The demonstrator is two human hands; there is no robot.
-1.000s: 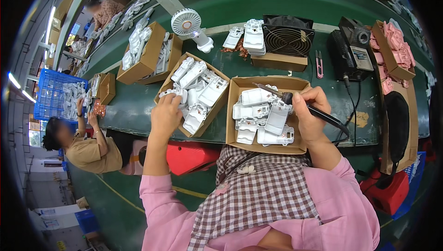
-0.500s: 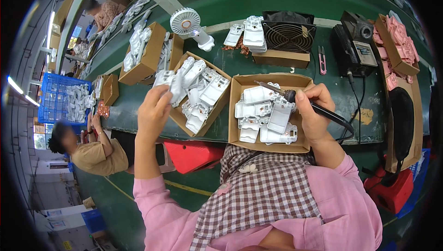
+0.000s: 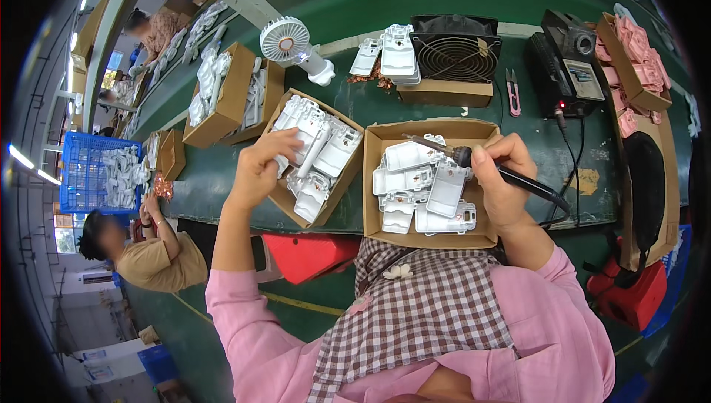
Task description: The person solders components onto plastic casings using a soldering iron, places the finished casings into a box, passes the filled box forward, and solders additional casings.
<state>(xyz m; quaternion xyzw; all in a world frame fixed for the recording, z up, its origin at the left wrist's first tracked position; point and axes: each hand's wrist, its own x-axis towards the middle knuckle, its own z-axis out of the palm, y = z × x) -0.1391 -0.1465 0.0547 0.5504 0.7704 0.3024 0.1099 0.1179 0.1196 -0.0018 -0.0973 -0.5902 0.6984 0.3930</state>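
Note:
My right hand (image 3: 506,181) grips a soldering iron (image 3: 463,156) with a dark handle, its metal tip pointing left above an open cardboard box (image 3: 433,239). Several white plastic housings (image 3: 446,190) lie in that box, with small metal parts on some. My left hand (image 3: 259,170) is over the left cardboard box (image 3: 326,219), its fingers bent and apart against the white housings (image 3: 337,150) piled there. Whether the fingertips pinch one of these is partly hidden. The iron's black cable curves away to the right of my hand.
Behind the boxes stand a small white fan (image 3: 286,42), stacked white housings (image 3: 398,51) and a black fan unit (image 3: 455,51). Pink-handled tweezers (image 3: 513,93) lie beside a black soldering station (image 3: 566,70). Pink parts (image 3: 641,51) fill a box at right. A co-worker (image 3: 159,255) sits at left.
My left hand has moved down and right into the left box; the white housing it held up no longer shows raised. The soldering iron stays in my right hand, nearly still.

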